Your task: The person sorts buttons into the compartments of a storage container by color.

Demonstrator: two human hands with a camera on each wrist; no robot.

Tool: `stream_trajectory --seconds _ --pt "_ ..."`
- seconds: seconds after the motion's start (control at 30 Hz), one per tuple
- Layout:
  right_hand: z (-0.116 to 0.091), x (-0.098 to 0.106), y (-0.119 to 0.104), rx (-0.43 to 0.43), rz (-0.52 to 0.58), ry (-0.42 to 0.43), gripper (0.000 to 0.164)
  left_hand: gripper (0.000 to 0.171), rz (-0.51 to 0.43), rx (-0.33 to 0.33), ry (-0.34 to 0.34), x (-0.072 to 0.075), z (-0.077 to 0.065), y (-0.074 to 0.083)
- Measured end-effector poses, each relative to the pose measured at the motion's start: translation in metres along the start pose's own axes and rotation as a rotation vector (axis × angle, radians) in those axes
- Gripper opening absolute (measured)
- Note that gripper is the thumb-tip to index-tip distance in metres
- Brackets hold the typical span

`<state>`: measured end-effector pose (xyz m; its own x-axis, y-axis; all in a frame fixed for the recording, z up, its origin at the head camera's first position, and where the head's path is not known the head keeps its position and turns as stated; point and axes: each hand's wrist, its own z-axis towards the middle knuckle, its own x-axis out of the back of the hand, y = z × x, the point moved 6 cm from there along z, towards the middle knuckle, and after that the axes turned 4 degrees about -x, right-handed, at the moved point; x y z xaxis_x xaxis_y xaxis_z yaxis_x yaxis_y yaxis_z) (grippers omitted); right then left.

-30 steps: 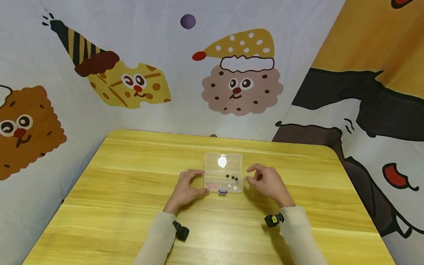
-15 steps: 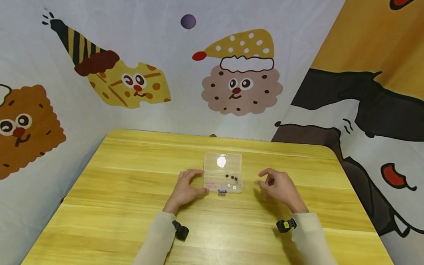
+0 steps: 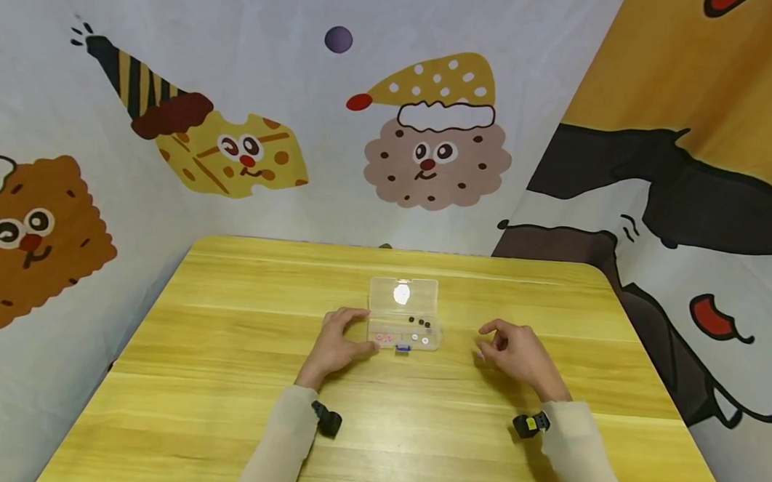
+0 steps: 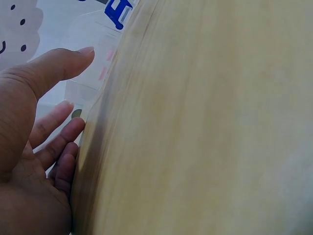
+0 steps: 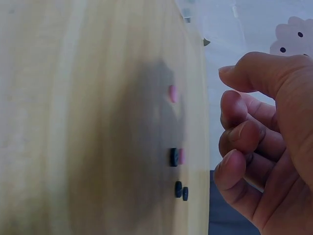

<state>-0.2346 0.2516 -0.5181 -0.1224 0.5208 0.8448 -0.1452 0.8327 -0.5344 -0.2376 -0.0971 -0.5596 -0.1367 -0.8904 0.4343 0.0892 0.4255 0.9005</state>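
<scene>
A clear plastic box (image 3: 422,299) stands with its lid raised near the middle of the table. Pink buttons (image 3: 384,338), white buttons (image 3: 424,340) and black buttons (image 3: 422,322) lie in separate compartments. My left hand (image 3: 337,345) holds the box's left end, thumb at the front corner and index finger at the back. To the right of the box, my right hand (image 3: 517,355) hovers over the table, fingers loosely curled with nothing between them. Beneath it, the right wrist view shows a pink button (image 5: 172,94) and several more, including a black button (image 5: 174,157), on the tabletop.
A blue latch (image 3: 403,348) sits at the box's front edge. The wood-grain table (image 3: 232,422) reaches back to a cartoon-printed cloth (image 3: 338,158). Each wrist wears a small black camera, such as the right wrist camera (image 3: 530,425).
My right hand has moved away from the box, to the right and slightly toward me. The left hand has kept its place at the box.
</scene>
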Motion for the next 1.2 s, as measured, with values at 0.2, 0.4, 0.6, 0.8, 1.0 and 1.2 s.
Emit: stream_trajectory --seconds 0.2,0.4,0.6,0.8,1.0,1.2 --pt "-0.007 -0.006 0.004 -0.013 -0.006 -0.009 0.021 0.065 0.0 -0.002 -0.002 0.0 0.0 -0.001" --pt "-0.013 -0.011 0.009 -0.014 -0.028 -0.018 0.016 0.064 0.002 -0.012 0.006 0.0 0.001 -0.002" --pt "-0.016 -0.014 0.009 -0.005 -0.037 -0.007 0.011 0.065 -0.004 -0.008 0.002 0.0 0.0 -0.001" --pt "-0.017 -0.017 0.009 -0.002 -0.048 -0.006 0.011 0.066 0.002 -0.011 0.006 0.0 0.001 -0.002" --pt "-0.016 -0.018 0.009 -0.008 -0.061 0.013 0.012 0.065 -0.002 -0.011 0.008 0.0 0.0 -0.001" --pt "-0.015 -0.018 0.01 -0.013 -0.067 0.011 0.01 0.065 0.003 -0.01 0.007 0.0 0.0 0.0"
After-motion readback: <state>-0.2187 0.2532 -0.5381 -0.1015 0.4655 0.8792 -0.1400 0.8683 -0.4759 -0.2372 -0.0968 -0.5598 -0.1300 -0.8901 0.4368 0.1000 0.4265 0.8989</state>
